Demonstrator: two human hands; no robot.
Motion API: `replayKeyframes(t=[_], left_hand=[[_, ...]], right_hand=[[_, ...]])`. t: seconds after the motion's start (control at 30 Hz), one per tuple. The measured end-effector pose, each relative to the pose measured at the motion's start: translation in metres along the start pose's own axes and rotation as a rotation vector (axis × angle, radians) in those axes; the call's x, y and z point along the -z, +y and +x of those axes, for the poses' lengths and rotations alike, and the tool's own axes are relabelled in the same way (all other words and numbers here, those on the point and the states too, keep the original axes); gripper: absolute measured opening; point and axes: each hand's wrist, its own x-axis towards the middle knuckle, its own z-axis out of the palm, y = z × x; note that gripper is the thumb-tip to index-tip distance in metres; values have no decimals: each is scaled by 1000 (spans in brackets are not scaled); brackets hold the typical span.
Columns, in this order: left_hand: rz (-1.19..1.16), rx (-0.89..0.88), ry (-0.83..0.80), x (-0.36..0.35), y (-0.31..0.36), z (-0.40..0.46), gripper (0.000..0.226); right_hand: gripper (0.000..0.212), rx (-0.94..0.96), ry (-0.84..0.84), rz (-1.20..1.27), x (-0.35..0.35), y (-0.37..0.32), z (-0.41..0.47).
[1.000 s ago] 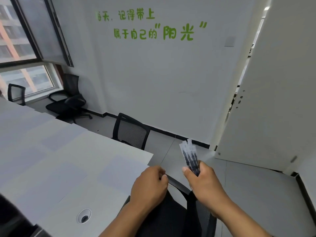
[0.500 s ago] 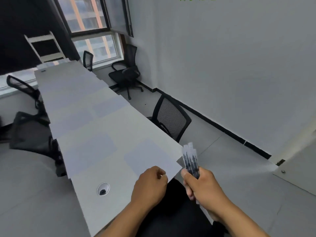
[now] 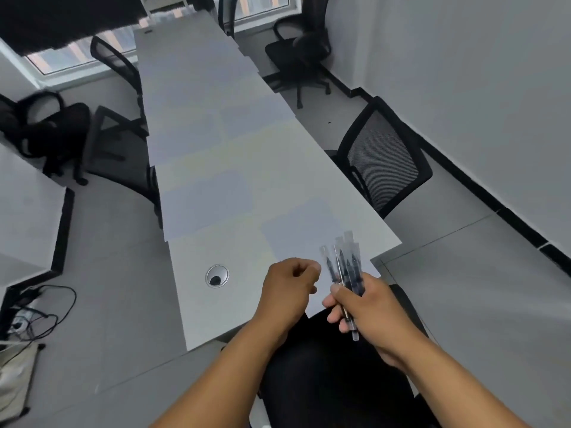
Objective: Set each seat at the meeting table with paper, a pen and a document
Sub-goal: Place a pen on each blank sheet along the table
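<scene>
A long white meeting table (image 3: 216, 310) runs away from me, with several sheets of paper (image 3: 207, 199) laid along both sides. My right hand (image 3: 367, 307) grips a bundle of clear-capped black pens (image 3: 343, 267) above the table's near right corner, over the nearest sheet (image 3: 302, 230). My left hand (image 3: 289, 288) is a loose fist beside it, with nothing visible in it. A black chair (image 3: 333, 378) stands at the table's near end, below my arms.
Black mesh chairs stand along the table: one at the right (image 3: 383, 156), several at the left (image 3: 117, 140), one farther back right (image 3: 296, 54). A round cable grommet (image 3: 217, 275) sits in the tabletop. Cables (image 3: 37, 313) lie on the floor at left.
My view has swung left and down from the wall and door to the whole table. Both hands keep their pose, the right one still holding the pens.
</scene>
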Motion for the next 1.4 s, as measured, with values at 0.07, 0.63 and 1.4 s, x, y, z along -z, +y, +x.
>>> replayKeyframes(t=[0.07,0.63,1.4], left_hand=[[-29,5,-1,-2,-5,11,18],[-72,124,142,-14,-43,112,32],[497,171,164,-27,-85,227,41]], right_hand=[[12,-17,-4,-19,-1,4,8],[15,-94,60,-13,-1,34,67],[9,-157,-12,-59,2,59,78]])
